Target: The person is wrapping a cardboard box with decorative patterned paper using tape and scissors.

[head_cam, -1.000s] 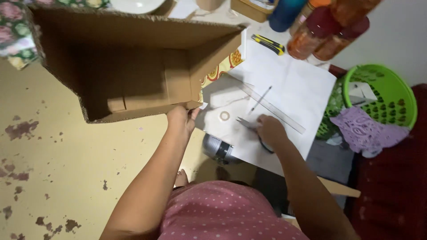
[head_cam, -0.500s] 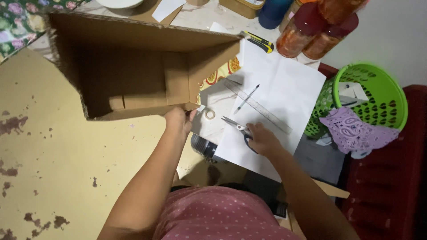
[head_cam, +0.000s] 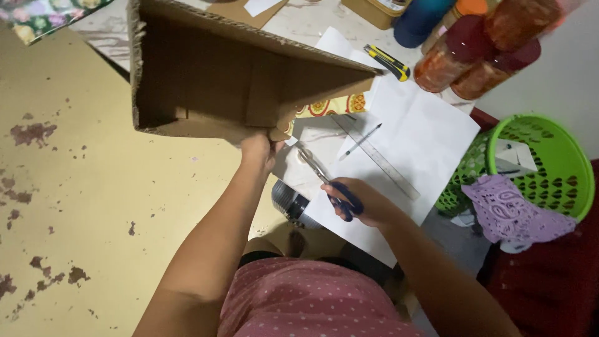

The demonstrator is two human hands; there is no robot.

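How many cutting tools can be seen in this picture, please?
2. The blue-handled scissors are in the right hand over the white paper; a yellow-and-black utility knife lies beyond the paper. Others may be hidden behind the cardboard box.

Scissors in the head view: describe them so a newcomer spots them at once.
Start from the big open cardboard box that the left hand holds up by its lower edge. Just right of that hand, over the white paper sheet, the right hand holds the scissors. They have blue handle loops and thin metal blades pointing up-left toward the box, unlike the flat clear ruler and slim pen lying nearby.
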